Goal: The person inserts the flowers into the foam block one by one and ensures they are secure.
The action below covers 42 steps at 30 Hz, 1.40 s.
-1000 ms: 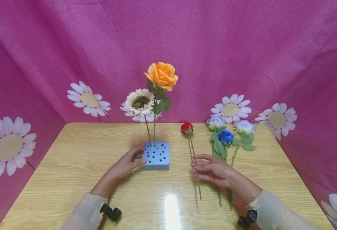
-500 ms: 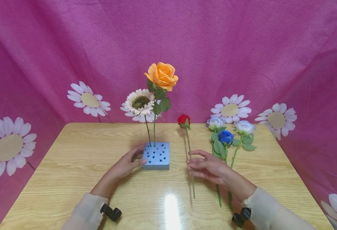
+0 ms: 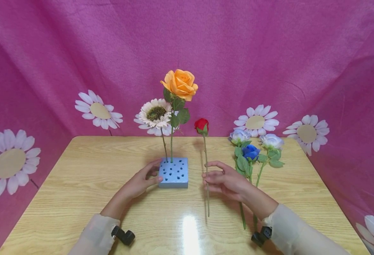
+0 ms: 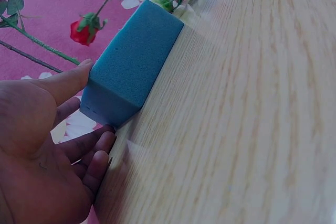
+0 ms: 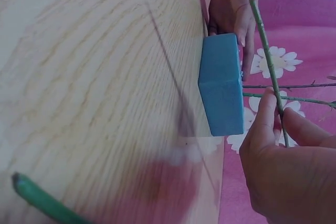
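Observation:
A light-blue foam block point(image 3: 173, 184) with several holes in its top sits on the wooden table. An orange rose point(image 3: 180, 84) and a cream sunflower-like flower point(image 3: 155, 113) stand upright in holes at its back. My left hand point(image 3: 143, 181) holds the block's left side, thumb at the front corner and fingers toward the back; in the left wrist view the thumb point(image 4: 72, 81) lies along its upper edge. To the right of the block, my right hand point(image 3: 227, 181) pinches the stem of a red rose point(image 3: 201, 126) between thumb and fingers. That rose is nearly upright, its lower stem hanging below the hand.
On the table's right side lie a blue rose point(image 3: 250, 152) and two pale lilac-white flowers point(image 3: 271, 141), point(image 3: 239, 136), their green stems partly hidden under my right forearm. A pink curtain point(image 3: 225, 63) printed with daisies surrounds the table point(image 3: 104, 152) at the back and sides.
My right hand has moved left toward the block with the red rose, whose bloom has risen and whose stem has tilted more upright. The left hand and block have stayed in place.

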{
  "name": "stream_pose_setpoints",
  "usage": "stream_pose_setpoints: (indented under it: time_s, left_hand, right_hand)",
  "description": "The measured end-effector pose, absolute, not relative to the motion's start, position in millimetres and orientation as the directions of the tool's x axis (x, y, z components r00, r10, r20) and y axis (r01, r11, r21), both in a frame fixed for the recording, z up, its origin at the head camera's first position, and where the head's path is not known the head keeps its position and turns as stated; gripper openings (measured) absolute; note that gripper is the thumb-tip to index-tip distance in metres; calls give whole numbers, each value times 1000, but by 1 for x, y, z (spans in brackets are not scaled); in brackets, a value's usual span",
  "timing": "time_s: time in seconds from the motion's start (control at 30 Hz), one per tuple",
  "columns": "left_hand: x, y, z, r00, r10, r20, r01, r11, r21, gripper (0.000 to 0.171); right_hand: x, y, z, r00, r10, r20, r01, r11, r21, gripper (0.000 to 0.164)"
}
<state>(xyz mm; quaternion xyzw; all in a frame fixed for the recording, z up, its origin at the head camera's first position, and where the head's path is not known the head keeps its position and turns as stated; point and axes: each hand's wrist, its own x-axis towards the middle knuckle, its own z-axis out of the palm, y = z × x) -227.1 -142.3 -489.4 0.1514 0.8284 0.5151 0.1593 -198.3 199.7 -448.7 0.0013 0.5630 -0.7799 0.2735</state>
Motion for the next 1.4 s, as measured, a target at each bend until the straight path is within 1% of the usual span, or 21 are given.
stream_pose_setpoints:
  time_s: [0.4, 0.57, 0.8, 1.07, 1.4]
  left_hand:
    - [-228, -143, -488, -901, 421, -103, 90, 413, 906, 71]
    - [-228, -143, -488, -899, 424, -105, 88, 413, 907, 72]
    - [-228, -143, -489, -899, 425, -106, 86, 409, 908, 71]
    - [-228, -143, -489, -901, 419, -112, 78, 410, 909, 71]
    - [-227, -142, -490, -904, 413, -115, 75, 417, 906, 72]
  right_hand:
    - [-209, 187, -440, -883, -375, -282, 357, -150, -922, 54]
    - [-215, 182, -436, -898, -355, -259, 318, -119, -940, 50]
    - [-220, 174, -430, -918, -320, -235, 279, -100, -955, 39]
    - [-228, 169, -428, -940, -285, -189, 223, -91, -971, 36]
    - [-235, 162, -420, -957, -245, -153, 181, -94, -979, 25]
